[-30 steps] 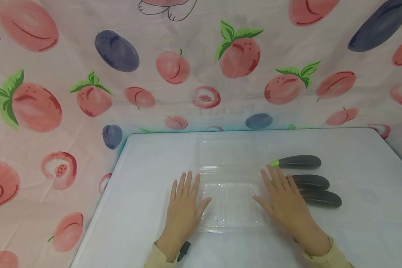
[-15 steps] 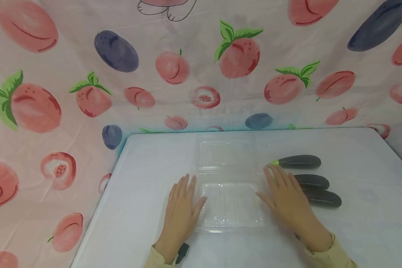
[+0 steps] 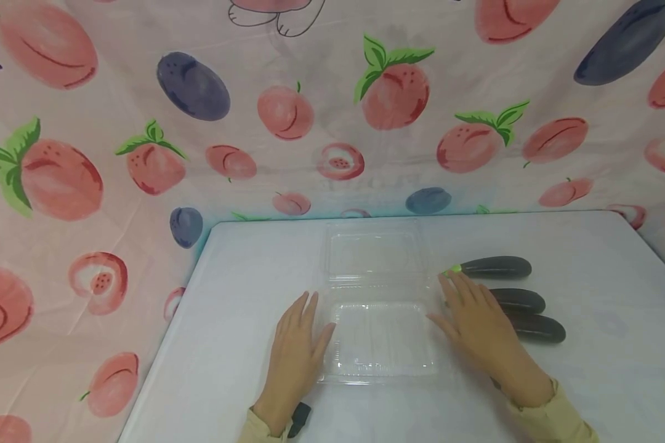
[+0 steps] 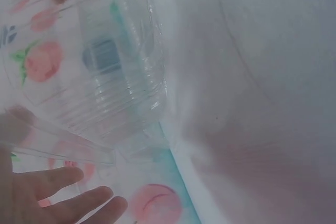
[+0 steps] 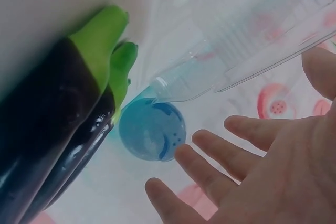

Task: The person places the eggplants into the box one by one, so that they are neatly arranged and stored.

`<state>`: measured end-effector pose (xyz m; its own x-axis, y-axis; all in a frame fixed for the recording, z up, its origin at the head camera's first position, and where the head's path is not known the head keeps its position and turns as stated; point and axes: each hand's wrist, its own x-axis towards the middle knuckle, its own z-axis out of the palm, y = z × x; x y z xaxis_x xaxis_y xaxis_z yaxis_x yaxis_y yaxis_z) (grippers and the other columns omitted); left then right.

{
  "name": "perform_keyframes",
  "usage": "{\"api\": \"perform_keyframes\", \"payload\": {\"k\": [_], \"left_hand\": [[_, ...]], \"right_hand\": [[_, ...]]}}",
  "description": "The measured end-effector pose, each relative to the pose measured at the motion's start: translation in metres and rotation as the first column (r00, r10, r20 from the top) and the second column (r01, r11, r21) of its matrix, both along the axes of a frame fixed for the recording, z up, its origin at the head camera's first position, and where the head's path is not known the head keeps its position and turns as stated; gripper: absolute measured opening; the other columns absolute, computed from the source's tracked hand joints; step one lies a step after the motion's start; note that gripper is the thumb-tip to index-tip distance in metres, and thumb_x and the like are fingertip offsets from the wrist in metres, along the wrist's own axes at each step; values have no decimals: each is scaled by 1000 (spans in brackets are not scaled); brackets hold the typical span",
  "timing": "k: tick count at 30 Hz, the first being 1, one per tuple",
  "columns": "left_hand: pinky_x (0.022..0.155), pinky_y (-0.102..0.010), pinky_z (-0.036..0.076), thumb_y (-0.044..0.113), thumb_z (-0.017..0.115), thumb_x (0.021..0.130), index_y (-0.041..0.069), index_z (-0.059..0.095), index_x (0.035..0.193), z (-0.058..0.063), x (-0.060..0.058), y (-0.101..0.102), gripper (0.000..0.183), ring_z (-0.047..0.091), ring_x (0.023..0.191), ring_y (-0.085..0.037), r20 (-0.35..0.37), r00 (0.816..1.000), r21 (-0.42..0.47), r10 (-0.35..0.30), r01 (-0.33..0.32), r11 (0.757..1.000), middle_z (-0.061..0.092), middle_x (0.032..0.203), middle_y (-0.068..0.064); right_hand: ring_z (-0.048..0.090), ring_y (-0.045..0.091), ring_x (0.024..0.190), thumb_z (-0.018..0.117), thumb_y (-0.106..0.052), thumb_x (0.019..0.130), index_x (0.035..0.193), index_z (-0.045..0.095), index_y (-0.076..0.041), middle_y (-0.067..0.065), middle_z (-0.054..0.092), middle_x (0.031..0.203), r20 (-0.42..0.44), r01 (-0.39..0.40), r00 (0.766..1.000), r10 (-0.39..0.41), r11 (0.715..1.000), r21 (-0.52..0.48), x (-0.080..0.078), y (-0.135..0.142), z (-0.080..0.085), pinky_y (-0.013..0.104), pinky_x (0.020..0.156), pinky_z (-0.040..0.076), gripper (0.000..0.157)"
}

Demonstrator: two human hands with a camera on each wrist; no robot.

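Note:
A clear plastic clamshell container (image 3: 382, 338) lies unfolded on the table, its lid (image 3: 374, 252) toward the back. My left hand (image 3: 294, 354) is beside the container's left edge, palm down, fingers extended and holding nothing. On the other side, my right hand (image 3: 479, 326) hovers between the container and the eggplants, its fingers spread and relaxed. Three dark eggplants lie to the right: a far one (image 3: 497, 267), a middle one (image 3: 519, 300) and a near one (image 3: 537, 328). The right hand hides the stem ends of the nearer two in the head view; green stems (image 5: 100, 40) show in the right wrist view.
The white table (image 3: 604, 381) reaches back to a hanging cloth (image 3: 332, 111) printed with peaches and blue fruit. That cloth also hangs along the left side. A black strap piece (image 3: 300, 420) sits at the left wrist.
My left hand has drawn slightly left and toward me, away from the container's edge. My right hand has shifted slightly right. The container and eggplants stay where they were.

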<state>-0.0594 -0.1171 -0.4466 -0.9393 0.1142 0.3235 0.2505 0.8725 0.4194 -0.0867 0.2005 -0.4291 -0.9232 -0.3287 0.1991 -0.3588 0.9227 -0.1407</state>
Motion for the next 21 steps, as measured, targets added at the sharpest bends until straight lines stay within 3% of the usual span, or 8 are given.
{"api": "perform_keyframes", "payload": {"k": [16,21], "left_hand": [[111,-51,42,40,51,103,6,44,147,-2,2,-2,56,48,134,-34,55,997,28,45,-47,999,50,146,-16],[110,-51,42,40,49,104,7,44,147,-2,1,-2,55,49,133,-34,74,996,46,44,-48,998,51,145,-15]], "right_hand": [[43,46,133,56,-37,100,142,43,3,29,46,143,-37,-7,999,6,999,-31,-10,12,-5,61,111,35,60],[42,47,133,54,-36,102,143,42,5,30,43,145,5,8,1000,-8,999,-33,-11,16,-4,62,111,34,60]]}}
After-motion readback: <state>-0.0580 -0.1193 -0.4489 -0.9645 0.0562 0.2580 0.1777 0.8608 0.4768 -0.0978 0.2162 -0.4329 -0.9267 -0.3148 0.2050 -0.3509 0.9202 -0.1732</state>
